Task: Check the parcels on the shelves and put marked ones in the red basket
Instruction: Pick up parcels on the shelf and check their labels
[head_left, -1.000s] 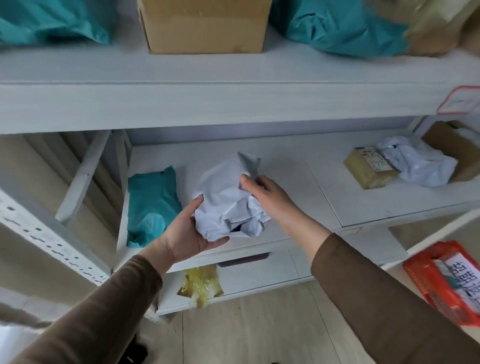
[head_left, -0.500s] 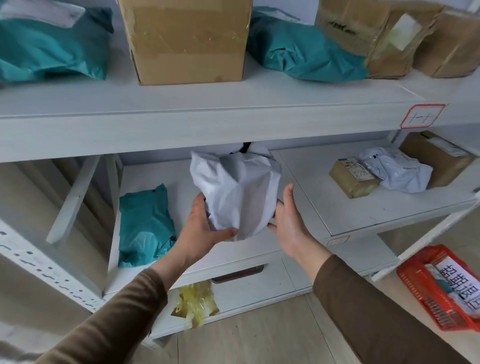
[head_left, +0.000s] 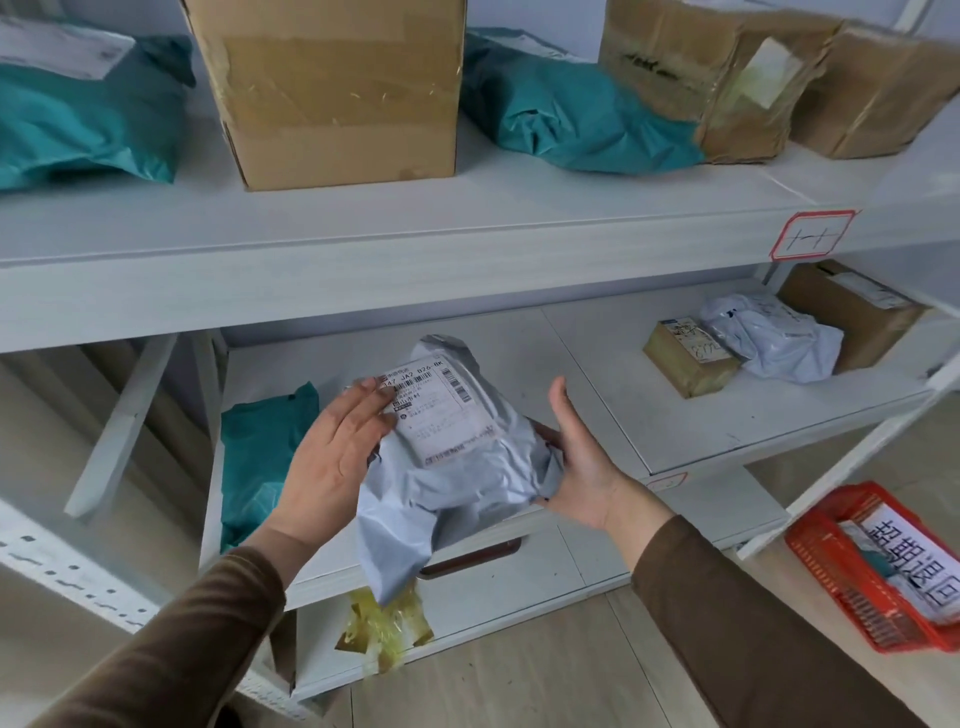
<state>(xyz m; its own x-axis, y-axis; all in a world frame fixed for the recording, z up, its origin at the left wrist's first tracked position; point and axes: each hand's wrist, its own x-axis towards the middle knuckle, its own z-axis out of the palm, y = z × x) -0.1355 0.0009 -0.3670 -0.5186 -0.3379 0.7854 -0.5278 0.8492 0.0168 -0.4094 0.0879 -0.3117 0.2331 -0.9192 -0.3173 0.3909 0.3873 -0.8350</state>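
Note:
A crumpled grey-white mailer bag with a printed shipping label facing up is held in front of the middle shelf. My left hand lies flat against its left side, fingers over the label's corner. My right hand cups the bag from the right and underneath. The red basket stands on the floor at the lower right, with a parcel and a white sign inside it.
The middle shelf also holds a teal bag, a small brown box, a white bag and a carton. On the top shelf are cartons and teal bags. A yellow bag lies on the bottom shelf.
The grey-white bag has been lifted off the middle shelf and turned over, so its label now faces up. My left hand moved from under it onto its left side.

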